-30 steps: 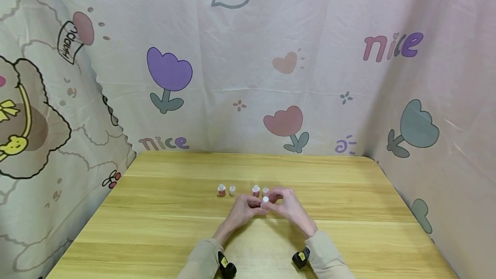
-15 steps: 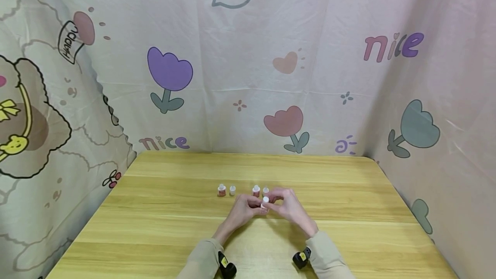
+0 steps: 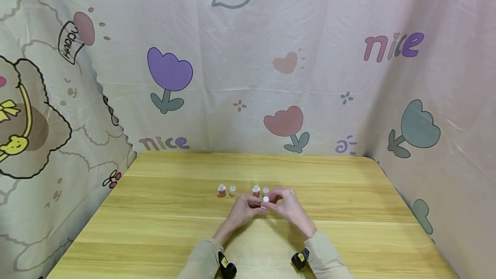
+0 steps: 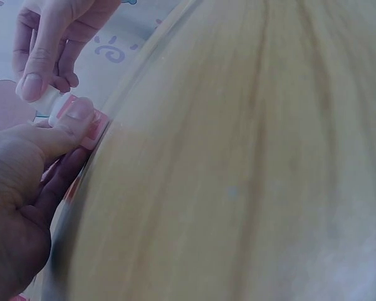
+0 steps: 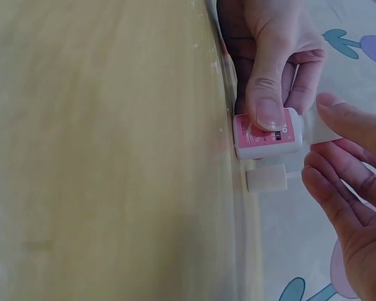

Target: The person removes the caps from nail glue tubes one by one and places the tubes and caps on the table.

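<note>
My left hand (image 3: 243, 211) holds a small white bottle with a pink label (image 5: 266, 134) upright close over the table, its thumb lying across the label. From the other side, my right hand (image 3: 287, 206) pinches a white cap (image 3: 265, 199) at the bottle's top between thumb and fingers. In the right wrist view, the cap meets the bottle's neck. Just behind the held bottle stands a small white piece with a thin stem (image 5: 266, 178). To its left in the head view is another small bottle with a red label (image 3: 256, 191).
Farther left on the wooden table (image 3: 174, 227) stand a third red-labelled bottle (image 3: 221, 190) and a second small white piece (image 3: 232, 190). A printed curtain (image 3: 232, 63) rises behind the table's back edge and along both sides.
Both hands stay on the same bottle and cap. The right wrist has shifted very slightly; the standing bottles and white pieces have not moved.
</note>
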Tool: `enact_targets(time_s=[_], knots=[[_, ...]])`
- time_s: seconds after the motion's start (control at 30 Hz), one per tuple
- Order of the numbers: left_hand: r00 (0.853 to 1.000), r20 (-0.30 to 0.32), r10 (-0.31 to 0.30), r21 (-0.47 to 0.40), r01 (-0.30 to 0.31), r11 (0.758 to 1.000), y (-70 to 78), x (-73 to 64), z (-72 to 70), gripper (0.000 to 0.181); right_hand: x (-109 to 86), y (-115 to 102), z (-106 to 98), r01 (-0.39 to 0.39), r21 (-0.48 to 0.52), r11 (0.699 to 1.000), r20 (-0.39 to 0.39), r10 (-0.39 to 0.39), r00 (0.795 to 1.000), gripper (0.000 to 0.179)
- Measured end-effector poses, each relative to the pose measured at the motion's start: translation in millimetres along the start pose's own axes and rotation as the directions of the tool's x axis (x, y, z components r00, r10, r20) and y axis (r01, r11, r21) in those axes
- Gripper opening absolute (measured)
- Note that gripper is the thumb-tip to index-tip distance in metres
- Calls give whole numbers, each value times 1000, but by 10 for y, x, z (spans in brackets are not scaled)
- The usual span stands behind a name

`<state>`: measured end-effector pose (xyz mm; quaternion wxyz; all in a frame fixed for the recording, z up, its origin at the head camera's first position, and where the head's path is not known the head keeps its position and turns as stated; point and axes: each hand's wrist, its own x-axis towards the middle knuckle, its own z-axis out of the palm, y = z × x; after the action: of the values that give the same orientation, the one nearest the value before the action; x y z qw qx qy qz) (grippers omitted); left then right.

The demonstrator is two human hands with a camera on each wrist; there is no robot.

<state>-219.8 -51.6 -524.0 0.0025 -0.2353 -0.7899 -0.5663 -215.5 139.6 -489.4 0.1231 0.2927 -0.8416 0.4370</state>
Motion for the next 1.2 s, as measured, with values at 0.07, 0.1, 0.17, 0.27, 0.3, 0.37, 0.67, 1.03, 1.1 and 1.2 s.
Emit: enact_targets(time_s=[0.07, 0.1, 0.17, 0.27, 0.3, 0.37, 0.67, 1.03, 1.1, 1.2], knots=[[1000, -7, 6, -5, -6, 1000, 0, 2, 4, 15, -4, 3, -6, 12, 12, 1000, 12, -12, 1000, 8], [1000, -7, 10, -9, -10, 1000, 0, 2, 6, 15, -6, 3, -10, 16, 15, 1000, 19, -16, 1000, 7], [1000, -7, 12, -17, -12, 1000, 2, 2, 8, 15, -9, -4, -20, 22, 27, 999, 35, -23, 999, 8], [1000, 1, 4, -20, -4, 1000, 5, 3, 5, 15, -13, -19, -37, 21, 38, 999, 54, -23, 998, 11], [1000, 5, -1, -17, 1, 1000, 5, 3, 3, 16, -13, -24, -41, 15, 38, 999, 60, -18, 998, 13], [1000, 11, -9, -4, 9, 1000, 4, 5, -1, 16, -12, -33, -44, 0, 32, 999, 65, -2, 998, 17], [1000, 29, -6, 23, 5, 1000, -5, 9, -9, 17, 14, -36, -10, -60, -2, 998, 25, 60, 998, 16], [1000, 30, -1, 4, 1, 1000, -14, 12, -7, 16, 5, 7, -6, 30, -6, 1000, 33, -30, 999, 11], [1000, 30, -4, 6, 4, 1000, -13, 14, -7, 17, 3, 8, -9, 30, 3, 1000, 39, -30, 999, 14], [1000, 29, -8, 9, 8, 1000, -10, 14, -6, 18, 7, 4, -5, 6, 1, 1000, 40, -6, 999, 20]])
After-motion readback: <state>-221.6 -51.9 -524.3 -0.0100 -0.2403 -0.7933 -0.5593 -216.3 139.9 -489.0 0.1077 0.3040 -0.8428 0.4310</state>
